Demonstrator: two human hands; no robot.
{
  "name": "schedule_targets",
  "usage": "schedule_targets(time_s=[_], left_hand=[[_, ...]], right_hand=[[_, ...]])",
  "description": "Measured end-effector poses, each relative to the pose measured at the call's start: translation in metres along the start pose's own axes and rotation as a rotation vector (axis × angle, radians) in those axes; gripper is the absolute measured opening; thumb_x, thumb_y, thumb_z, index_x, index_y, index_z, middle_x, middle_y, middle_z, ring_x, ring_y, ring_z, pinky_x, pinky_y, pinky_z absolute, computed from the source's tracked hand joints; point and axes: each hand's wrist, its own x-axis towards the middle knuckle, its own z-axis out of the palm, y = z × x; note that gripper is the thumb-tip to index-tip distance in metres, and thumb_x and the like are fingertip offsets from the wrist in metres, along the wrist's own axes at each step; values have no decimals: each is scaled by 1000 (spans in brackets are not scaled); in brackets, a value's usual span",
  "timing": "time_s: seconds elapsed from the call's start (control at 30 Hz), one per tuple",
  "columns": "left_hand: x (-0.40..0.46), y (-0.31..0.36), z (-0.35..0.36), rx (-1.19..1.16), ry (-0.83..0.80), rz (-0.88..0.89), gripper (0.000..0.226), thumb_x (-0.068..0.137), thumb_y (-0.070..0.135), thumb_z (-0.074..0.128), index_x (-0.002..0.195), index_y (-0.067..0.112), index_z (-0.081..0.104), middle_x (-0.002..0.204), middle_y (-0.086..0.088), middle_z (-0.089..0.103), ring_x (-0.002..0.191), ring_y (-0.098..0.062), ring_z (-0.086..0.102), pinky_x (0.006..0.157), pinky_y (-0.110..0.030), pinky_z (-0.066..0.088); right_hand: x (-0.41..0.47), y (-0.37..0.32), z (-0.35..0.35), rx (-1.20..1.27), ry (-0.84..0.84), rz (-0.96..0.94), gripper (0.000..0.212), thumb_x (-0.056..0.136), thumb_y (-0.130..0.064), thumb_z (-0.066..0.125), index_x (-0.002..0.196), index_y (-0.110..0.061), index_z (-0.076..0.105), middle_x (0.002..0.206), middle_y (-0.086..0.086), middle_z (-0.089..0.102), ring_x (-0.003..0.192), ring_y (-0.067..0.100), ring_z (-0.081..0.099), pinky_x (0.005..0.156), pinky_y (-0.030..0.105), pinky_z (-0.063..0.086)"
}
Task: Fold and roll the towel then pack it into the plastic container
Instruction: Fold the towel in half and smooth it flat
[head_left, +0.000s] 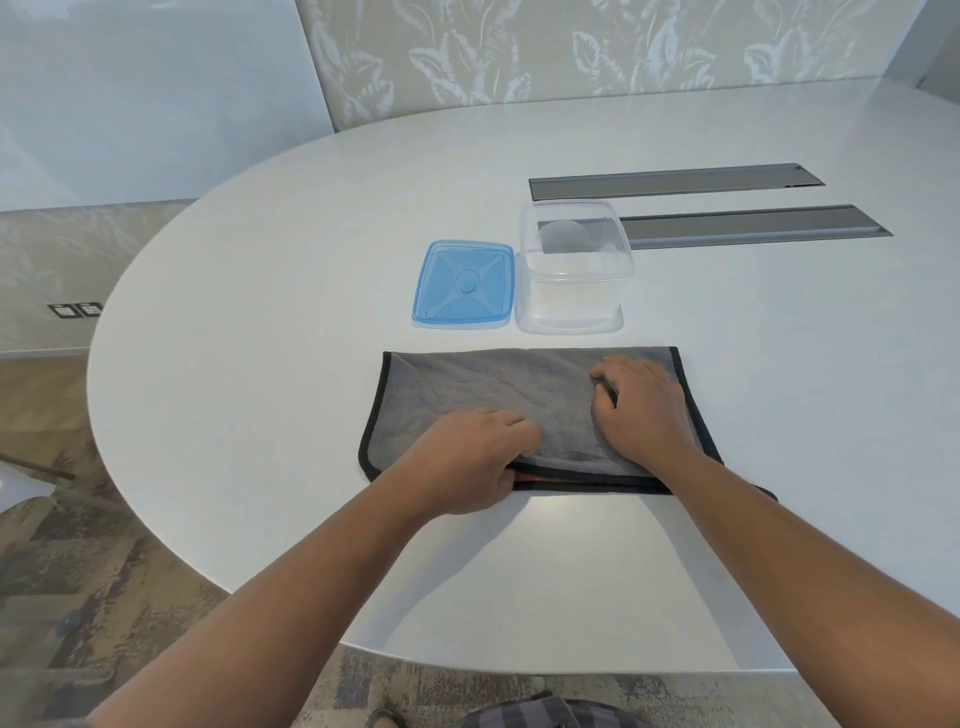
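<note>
A grey towel (467, 395) with a black border lies folded in half on the white table (260, 364), its open edges toward me. My left hand (472, 457) pinches the near edge of the top layer, fingers curled over it and thumb beneath. My right hand (641, 405) rests flat on the towel's right part, fingers bent and pressing the cloth. Behind the towel stands a clear plastic container (574, 270), open and empty. Its blue lid (464, 283) lies flat on the table to the container's left.
Two long grey cable hatches (675, 181) (748, 224) are set into the tabletop behind the container. The table's rounded edge curves close on the left and near side, with patterned carpet (78, 561) below. A leaf-patterned wall stands at the back.
</note>
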Motion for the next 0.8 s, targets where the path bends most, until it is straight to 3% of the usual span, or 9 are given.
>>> schedule_targets(time_s=[0.17,0.23,0.37,0.47,0.6,0.8], left_hand=[[5,24,4,24,154,-31,24,78,29,72,76,16,52,66,1,55,54,-23,47,48,-28,29],[5,30,9,19,183,-79,21,78,24,72,77,14,54,65,0,55,55,-25,49,48,-29,27],[1,31,14,22,126,-210,14,81,13,60,85,18,48,78,3,50,68,-21,47,49,-32,34],[-9,23,14,26,93,-279,21,80,10,58,83,21,40,79,5,47,69,-19,44,49,-28,25],[-23,15,16,13,58,-329,21,75,5,56,85,19,46,80,5,49,72,-20,47,51,-31,33],[-25,17,25,-8,39,-338,26,71,2,50,81,24,42,77,9,48,71,-17,44,54,-28,22]], right_hand=[[0,1,-1,8,5,7,26,94,-22,54,115,-24,68,125,-6,68,121,22,54,100,43,38],[-1,0,-1,9,4,4,26,94,-22,54,115,-23,68,125,-6,68,121,22,54,100,44,39],[-1,0,-2,15,10,-4,26,94,-22,54,115,-23,69,124,-6,69,120,22,55,102,45,39],[-2,0,-2,10,11,-11,26,94,-22,54,115,-22,69,122,-5,70,118,22,57,100,43,40],[-2,0,-2,5,15,-16,26,94,-22,54,114,-22,69,122,-5,70,117,22,57,100,43,40],[-2,0,0,12,7,-3,25,94,-22,54,114,-23,69,125,-7,68,120,23,55,100,44,39]])
